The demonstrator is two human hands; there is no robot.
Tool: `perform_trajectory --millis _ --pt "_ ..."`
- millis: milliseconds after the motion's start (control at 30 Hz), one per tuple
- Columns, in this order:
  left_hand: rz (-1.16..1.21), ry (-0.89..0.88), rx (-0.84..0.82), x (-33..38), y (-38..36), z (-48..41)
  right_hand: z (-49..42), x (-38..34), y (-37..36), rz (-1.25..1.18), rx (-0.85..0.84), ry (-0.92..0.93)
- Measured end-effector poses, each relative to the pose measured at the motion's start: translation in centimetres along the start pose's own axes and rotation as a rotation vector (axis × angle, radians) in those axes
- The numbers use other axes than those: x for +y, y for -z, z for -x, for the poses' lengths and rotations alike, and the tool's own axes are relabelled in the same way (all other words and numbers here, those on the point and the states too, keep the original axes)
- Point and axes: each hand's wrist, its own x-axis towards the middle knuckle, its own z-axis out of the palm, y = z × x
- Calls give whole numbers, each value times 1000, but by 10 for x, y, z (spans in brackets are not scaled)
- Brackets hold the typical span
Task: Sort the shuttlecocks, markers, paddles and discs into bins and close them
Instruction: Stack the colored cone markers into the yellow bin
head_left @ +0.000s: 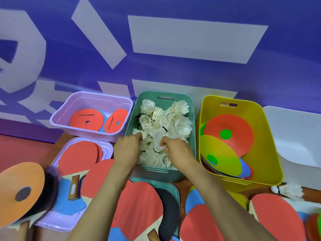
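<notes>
A blue wall (286, 66) with big white blocks stands behind the brown counter (184, 184), where four open bins sit in a row across the middle of the frame. You are part way through the sort. The teal bin (192, 105) at centre is heaped with shuttlecocks (173, 119), white, feathery and light, with rounded cork noses. Both your hands are down in it: your left grip (128, 146) is curled into the pile at the near left, and your right grip (177, 148) pinches a bunch of feathers just beside it. The lilac bin (86, 133) at upper left holds a few flat red discs (86, 119) with small centre holes. The yellow bin (264, 136) to the right holds larger thin markers (229, 134), red, yellow and blue, leaning in a loose stack. The white bin (295, 136) at far right shows nothing inside from here. Plenty is left, as I judge it. One stray shuttlecock (288, 190) lies at the lower right, smooth red paddles (139, 202) are strewn over the lower frame, and a blurred orange disc (20, 188) sits at lower left. No bin is closed; the lilac lid (108, 146), teal lid (175, 190) and yellow lid (239, 199) lie under that clutter.
</notes>
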Motion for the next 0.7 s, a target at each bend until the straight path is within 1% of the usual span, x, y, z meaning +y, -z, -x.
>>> perform_trajectory --millis 67,100,167,233,300,367,433,533,600,700 --pt "-30 1 25 0 1 -4 -4 -7 -3 37 -61 24" --pt "-20 -5 63 -1 1 -6 -6 -10 -2 48 -60 36" --pt "-13 -14 127 -3 -1 -5 -11 -12 2 86 7 46" --pt "-29 -18 140 -6 -8 -5 -15 -13 6 168 96 80" --pt "-53 -8 55 -8 -17 -1 -14 -13 5 180 71 158" --pt "-140 -15 -87 -3 -16 -1 -11 -11 2 140 -5 222" --pt "-189 -51 -164 -1 -10 -5 -12 -7 7 150 -54 195" --pt "-152 -34 -227 3 -12 -8 -17 -7 14 242 -53 130" --pt "-120 -5 -223 6 -17 -7 -15 -14 10 273 -45 125" --pt "-24 42 -278 7 -23 -8 -11 -21 -5 231 -134 100"
